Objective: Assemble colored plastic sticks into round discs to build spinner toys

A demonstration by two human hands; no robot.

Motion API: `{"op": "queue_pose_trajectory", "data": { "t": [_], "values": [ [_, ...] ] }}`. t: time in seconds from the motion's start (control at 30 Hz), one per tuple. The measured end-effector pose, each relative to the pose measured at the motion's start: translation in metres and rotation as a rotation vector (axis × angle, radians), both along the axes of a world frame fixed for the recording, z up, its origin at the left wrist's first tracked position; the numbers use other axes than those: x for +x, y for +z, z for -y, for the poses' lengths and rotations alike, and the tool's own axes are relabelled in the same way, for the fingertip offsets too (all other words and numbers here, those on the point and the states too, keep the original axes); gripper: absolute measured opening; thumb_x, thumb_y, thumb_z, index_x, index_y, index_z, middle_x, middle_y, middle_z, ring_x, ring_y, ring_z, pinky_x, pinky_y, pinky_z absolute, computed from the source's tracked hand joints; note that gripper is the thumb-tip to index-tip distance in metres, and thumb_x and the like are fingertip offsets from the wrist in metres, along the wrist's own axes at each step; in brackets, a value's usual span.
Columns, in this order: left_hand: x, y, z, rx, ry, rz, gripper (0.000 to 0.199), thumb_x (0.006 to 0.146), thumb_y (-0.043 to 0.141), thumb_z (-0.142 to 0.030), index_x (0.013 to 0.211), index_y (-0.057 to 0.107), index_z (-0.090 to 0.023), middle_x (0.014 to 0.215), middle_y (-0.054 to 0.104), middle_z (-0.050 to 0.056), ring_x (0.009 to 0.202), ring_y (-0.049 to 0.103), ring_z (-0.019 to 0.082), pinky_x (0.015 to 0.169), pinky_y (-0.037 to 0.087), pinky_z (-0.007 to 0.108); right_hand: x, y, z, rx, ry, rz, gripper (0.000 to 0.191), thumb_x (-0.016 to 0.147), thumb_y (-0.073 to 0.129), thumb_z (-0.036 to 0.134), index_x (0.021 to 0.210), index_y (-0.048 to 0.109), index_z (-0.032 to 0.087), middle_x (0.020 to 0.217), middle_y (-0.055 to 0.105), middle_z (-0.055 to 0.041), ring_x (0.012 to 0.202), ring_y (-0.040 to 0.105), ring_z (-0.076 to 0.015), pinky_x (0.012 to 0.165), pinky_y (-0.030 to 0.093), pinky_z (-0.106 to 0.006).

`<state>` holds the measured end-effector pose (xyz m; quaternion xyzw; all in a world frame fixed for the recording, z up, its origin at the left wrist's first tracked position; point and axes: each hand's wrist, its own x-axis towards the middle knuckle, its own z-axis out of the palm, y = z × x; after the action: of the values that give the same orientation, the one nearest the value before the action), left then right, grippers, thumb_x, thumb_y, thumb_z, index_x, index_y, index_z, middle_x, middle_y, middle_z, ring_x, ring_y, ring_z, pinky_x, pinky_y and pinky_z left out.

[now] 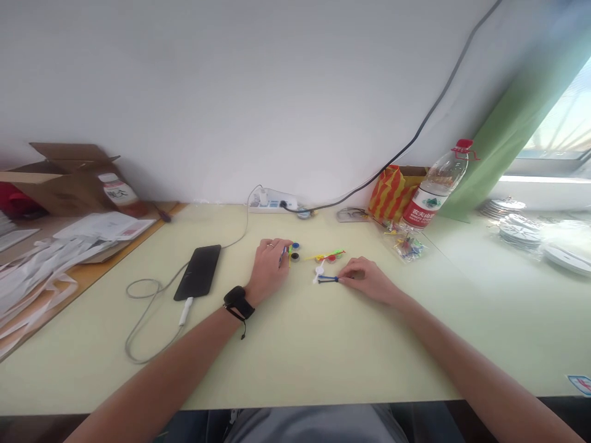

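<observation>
1. One black device (197,272) lies on the bench (286,351) left of my hands, a white plug (185,312) at its near end.
2. My left hand (271,264) rests with fingers curled by a blue piece (282,256); I cannot tell whether that grip is clenched on it.
3. Just right of those fingertips sit a blue disc (295,246) and a dark disc (295,257).
4. Between my hands, the white piece (319,271) slants, its stem just beside the strips' left ends, the closest obstacle; red, yellow and green pieces (331,257) lie farther off.
5. The blue and black strips (335,279) run left to right, reaching leftward from my right grip, much the nearer one.
6. My right hand (364,280) pinches their right end between thumb and fingers.
7. Beyond it, a clear bag (409,249) and a bottle (427,200) stand well apart.
</observation>
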<state>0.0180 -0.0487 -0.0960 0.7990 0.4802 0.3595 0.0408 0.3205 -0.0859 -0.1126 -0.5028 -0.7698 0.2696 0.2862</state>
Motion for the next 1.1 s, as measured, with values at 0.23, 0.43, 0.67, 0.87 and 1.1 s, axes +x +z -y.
{"op": "queue_pose_trajectory", "data": {
  "t": [0.23, 0.43, 0.67, 0.87, 1.1],
  "values": [
    [0.001, -0.008, -0.001, -0.038, -0.046, -0.265, 0.041, 0.103, 0.046, -0.028, 0.143, 0.057, -0.024, 0.148, 0.059, 0.008, 0.127, 0.044, 0.035, 0.103, 0.039, 0.052, -0.005, -0.012, -0.008, 0.047, -0.178, -0.032, 0.02, 0.088, 0.068, 0.042, 0.088, 0.077, 0.024, 0.087, 0.075, -0.0045, 0.079, 0.065, -0.0225, 0.073, 0.05, -0.035],
    [0.002, -0.011, -0.003, -0.037, -0.11, -0.344, 0.041, 0.105, 0.043, -0.028, 0.142, 0.058, -0.026, 0.154, 0.055, 0.008, 0.135, 0.041, 0.036, 0.104, 0.037, 0.055, 0.005, -0.005, -0.006, 0.108, -0.01, 0.024, 0.011, 0.09, 0.065, 0.028, 0.09, 0.076, 0.025, 0.09, 0.074, -0.004, 0.087, 0.066, -0.0226, 0.084, 0.052, -0.038],
    [0.002, -0.01, -0.002, 0.025, -0.199, -0.318, 0.049, 0.094, 0.045, -0.003, 0.131, 0.067, -0.025, 0.14, 0.067, 0.004, 0.127, 0.05, 0.032, 0.102, 0.04, 0.051, -0.003, -0.003, 0.002, 0.202, 0.168, 0.053, 0.023, 0.097, 0.061, 0.021, 0.107, 0.079, 0.03, 0.097, 0.072, -0.0056, 0.096, 0.064, -0.0239, 0.09, 0.051, -0.041],
    [0.005, -0.011, -0.001, 0.034, -0.252, -0.278, 0.046, 0.095, 0.042, -0.001, 0.123, 0.072, -0.022, 0.133, 0.071, 0.006, 0.121, 0.06, 0.027, 0.108, 0.042, 0.049, -0.011, -0.008, 0.002, 0.277, 0.142, 0.141, 0.037, 0.1, 0.055, 0.018, 0.128, 0.074, 0.033, 0.099, 0.066, -0.007, 0.094, 0.063, -0.0239, 0.086, 0.051, -0.04],
    [0.008, -0.008, 0.006, -0.022, -0.288, -0.19, 0.035, 0.099, 0.047, -0.009, 0.115, 0.075, -0.022, 0.125, 0.074, 0.007, 0.115, 0.064, 0.028, 0.104, 0.047, 0.049, -0.011, -0.009, -0.003, 0.214, -0.008, 0.198, 0.035, 0.103, 0.049, 0.027, 0.129, 0.073, 0.029, 0.082, 0.064, -0.0051, 0.083, 0.061, -0.0251, 0.076, 0.048, -0.037]
  ]
}}
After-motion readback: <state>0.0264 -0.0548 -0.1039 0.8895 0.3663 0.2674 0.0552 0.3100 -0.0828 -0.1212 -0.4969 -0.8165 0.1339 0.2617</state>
